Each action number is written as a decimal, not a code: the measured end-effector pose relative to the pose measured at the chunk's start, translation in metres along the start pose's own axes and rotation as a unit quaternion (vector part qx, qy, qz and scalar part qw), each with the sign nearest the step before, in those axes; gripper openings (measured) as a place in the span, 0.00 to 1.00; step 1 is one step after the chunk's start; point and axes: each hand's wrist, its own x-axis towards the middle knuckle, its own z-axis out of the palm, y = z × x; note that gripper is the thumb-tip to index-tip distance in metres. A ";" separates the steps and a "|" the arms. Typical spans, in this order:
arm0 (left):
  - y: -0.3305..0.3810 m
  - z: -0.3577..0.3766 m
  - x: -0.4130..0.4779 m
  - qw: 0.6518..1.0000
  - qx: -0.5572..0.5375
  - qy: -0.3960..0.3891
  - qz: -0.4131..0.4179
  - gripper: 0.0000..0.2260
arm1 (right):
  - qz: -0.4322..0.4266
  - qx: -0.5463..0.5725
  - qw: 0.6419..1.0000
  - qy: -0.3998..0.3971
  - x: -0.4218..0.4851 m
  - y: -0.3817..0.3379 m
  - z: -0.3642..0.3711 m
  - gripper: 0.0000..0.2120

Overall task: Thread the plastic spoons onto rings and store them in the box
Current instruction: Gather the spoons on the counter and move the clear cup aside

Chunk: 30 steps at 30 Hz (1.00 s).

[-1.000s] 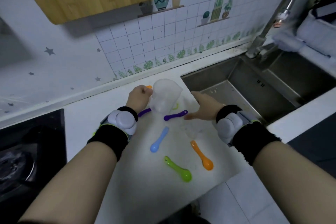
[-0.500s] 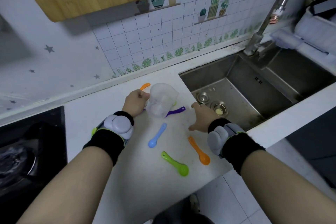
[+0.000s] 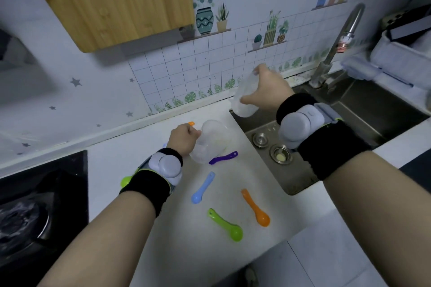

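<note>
On my feed the white counter point(image 3: 163, 228) fills the middle. The steel sink point(image 3: 349, 123) is set into it on the right, and a dark stove point(image 3: 35, 205) on the left is cut off by the frame edge.

My right hand point(image 3: 270, 91) is raised over the sink's back corner, thumb and fingers curled around a clear plastic piece point(image 3: 245, 100). I cannot tell whether it is a lid or a second tub.

My left hand point(image 3: 183, 138) grips the translucent box point(image 3: 214, 142), which lies tipped on the counter just left of the sink. Those fingers are curled at its near side, their tips hidden from me.

Loose spoons lie on the counter in front of the box:
- a purple spoon point(image 3: 222, 158), partly under the box
- a blue spoon point(image 3: 202, 187)
- an orange spoon point(image 3: 255, 207)
- a green spoon point(image 3: 225, 225)

My left wrist covers all but the bowl of a second green spoon point(image 3: 126, 180). An orange tip point(image 3: 191, 123) pokes out behind my left hand. I can make out no rings.
</note>
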 end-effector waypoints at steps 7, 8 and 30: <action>0.012 0.001 -0.001 0.999 -0.040 -0.028 -0.006 0.12 | -0.052 0.016 0.997 -0.052 0.001 -0.032 -0.010 0.34; 0.012 0.001 -0.001 0.997 -0.068 -0.034 -0.007 0.13 | -0.053 0.014 0.997 -0.063 0.000 -0.033 -0.009 0.34; 0.024 -0.017 -0.012 0.974 -0.216 -0.055 0.029 0.12 | -0.072 -0.070 0.984 -0.147 -0.011 -0.034 0.029 0.38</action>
